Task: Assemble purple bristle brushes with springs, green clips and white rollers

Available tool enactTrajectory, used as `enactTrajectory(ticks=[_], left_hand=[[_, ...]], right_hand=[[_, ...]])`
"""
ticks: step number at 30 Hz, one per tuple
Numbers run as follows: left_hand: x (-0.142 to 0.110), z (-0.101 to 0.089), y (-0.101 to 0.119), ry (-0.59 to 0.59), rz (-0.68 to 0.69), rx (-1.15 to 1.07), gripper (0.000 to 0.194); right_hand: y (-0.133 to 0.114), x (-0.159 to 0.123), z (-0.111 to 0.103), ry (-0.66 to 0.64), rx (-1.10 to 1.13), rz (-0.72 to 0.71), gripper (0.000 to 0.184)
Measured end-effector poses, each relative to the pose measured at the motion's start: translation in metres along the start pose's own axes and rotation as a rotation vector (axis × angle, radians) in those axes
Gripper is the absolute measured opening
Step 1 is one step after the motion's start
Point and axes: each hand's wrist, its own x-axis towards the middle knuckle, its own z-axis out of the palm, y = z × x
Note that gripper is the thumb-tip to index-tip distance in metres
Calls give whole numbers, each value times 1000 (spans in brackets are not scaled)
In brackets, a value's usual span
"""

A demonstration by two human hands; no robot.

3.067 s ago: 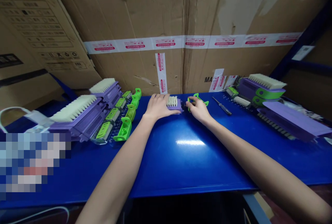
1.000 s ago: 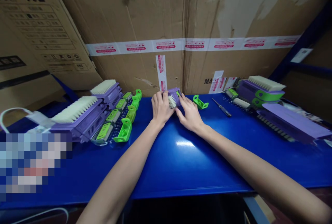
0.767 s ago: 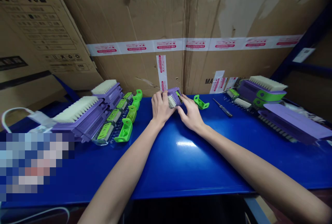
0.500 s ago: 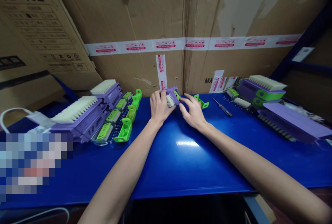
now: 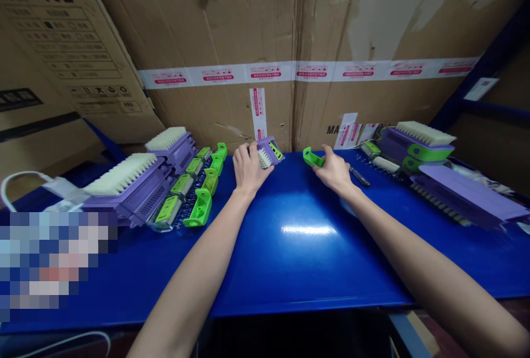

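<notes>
My left hand (image 5: 247, 168) is closed round a small purple brush block (image 5: 268, 153) with white bristles and a green insert, tilted up off the blue table (image 5: 290, 253) near the cardboard wall. My right hand (image 5: 336, 172) has its fingers round a green plastic bracket (image 5: 312, 157), just right of the block. The two hands are a short gap apart. A small screwdriver (image 5: 359, 177) lies right behind my right hand.
At the left stand two purple brushes (image 5: 128, 182) with white bristles and a row of green brackets (image 5: 201, 198) and green-topped parts. At the right lie more purple brush parts (image 5: 418, 143) and a purple plate (image 5: 470, 192). Big cardboard boxes (image 5: 290, 43) wall off the back.
My right hand left the purple block, moved right and closed on the green bracket. My left hand kept the block and shifted it slightly left.
</notes>
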Motion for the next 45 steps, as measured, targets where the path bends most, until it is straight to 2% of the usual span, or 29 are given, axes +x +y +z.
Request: enactTrajectory(ticks=[3, 5, 10, 15, 17, 20, 24, 28, 31, 35, 40, 45], left_hand=[[0, 1, 0, -3, 6, -3, 70], [0, 1, 0, -11, 5, -2, 70], [-1, 0, 2, -39, 18, 4, 70], [-3, 1, 3, -33, 55, 28, 70], [-3, 1, 3, -32, 62, 32, 70], [-3, 1, 3, -35, 61, 32, 70], [-2, 1, 3, -41, 59, 30, 71], [-2, 1, 3, -52, 59, 28, 71], [-2, 0, 3, -58, 57, 24, 71], [-3, 0, 4, -59, 54, 6, 70], [-2, -1, 4, -75, 48, 14, 71], [-3, -2, 7, -108, 84, 36, 71]], right_hand=[[-4, 5, -4, 115, 221, -17, 71], [-8, 6, -7, 148, 310, -34, 76], [-11, 2, -10, 164, 380, -97, 79], [-10, 2, -3, 155, 481, -161, 74], [-10, 0, -1, 109, 418, -177, 71], [-13, -5, -3, -1, 179, -212, 70], [-18, -14, -10, -161, -159, -187, 84], [-17, -15, -13, -311, -229, -151, 77], [-15, -12, -13, -339, -196, -130, 72], [-15, -8, -11, -206, -47, -132, 76], [-17, -4, -8, 23, 386, -165, 77], [-19, -3, 1, 57, 753, -143, 81]])
